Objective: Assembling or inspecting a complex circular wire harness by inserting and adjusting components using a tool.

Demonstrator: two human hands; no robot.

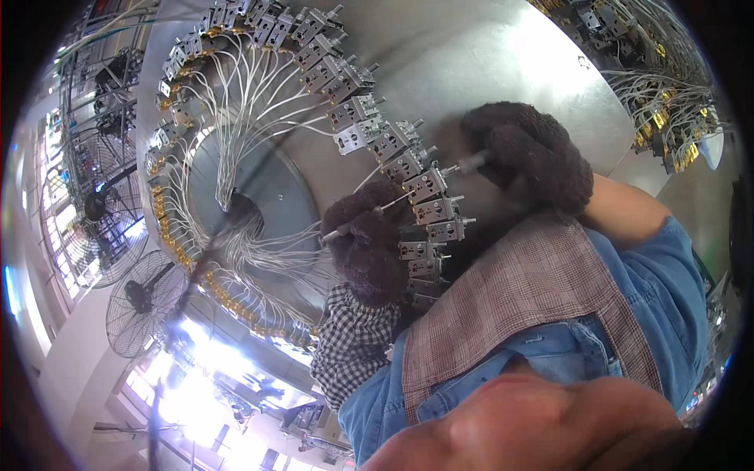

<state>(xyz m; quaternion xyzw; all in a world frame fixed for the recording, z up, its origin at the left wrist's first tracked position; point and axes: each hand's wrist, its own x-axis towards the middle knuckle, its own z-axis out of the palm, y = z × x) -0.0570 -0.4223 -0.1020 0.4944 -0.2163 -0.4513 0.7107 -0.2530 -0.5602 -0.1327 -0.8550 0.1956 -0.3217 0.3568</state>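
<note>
A bare-metal bench (pixel 463 63) fills the upper middle, with a grey round plate (pixel 297 184) near its left edge. White cables (pixel 228 169) spread from the dark hole at the plate's centre to a ring of small silver metal blocks (pixel 355 140) and gold fittings (pixel 174 235) around it. Past the bench's right edge hangs a second tangle of cables and gold-tipped parts (pixel 664 118); beyond its left edge stands a wire-caged fan (pixel 140 297).

Both hands wear dark knitted gloves at the bench's near side. The left hand (pixel 365 239), below a checked sleeve (pixel 353 334), is folded round a thin screwdriver-like rod (pixel 336 234) — its tip reaches one of the blocks, though contact cannot be told. The right hand (pixel 526 157), outside the ring, is curled with its fingers round a short grey cylinder (pixel 473 162) — blurred, pointing at that block's pin.
</note>
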